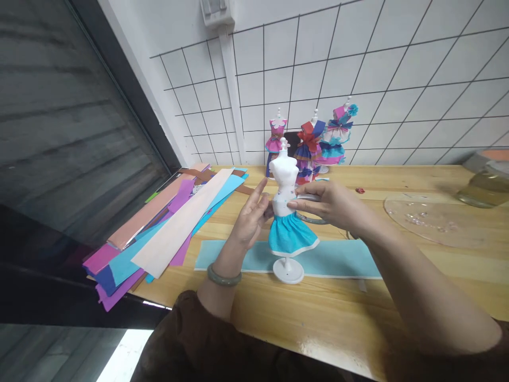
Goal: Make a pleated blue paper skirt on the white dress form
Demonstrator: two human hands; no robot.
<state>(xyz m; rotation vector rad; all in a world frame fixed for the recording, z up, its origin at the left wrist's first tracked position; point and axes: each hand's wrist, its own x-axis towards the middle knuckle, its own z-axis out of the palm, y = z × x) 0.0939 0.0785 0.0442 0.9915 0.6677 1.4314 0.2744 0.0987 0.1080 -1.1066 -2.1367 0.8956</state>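
Observation:
A small white dress-form mannequin (283, 178) stands upright on its round base (288, 271), with a gathered blue crepe-paper skirt (291, 234) edged in white around its hips. Small dark specks dot its torso. On its left side is my left hand (250, 216), its index finger stretched up and its thumb apart; some fingertips are hidden behind the form. My right hand (324, 201) reaches in from the right, its fingers closed together against the waist. What they pinch is too small to make out. A long light-blue strip (334, 259) lies flat under the base.
Several coloured crepe-paper strips (183, 223) are heaped at the left table edge. Dressed mannequins (310, 140) stand against the tiled wall. To the right are a clear dish (421, 220) of small shiny beads, a glass jar (483, 185) and a small red piece (360, 190).

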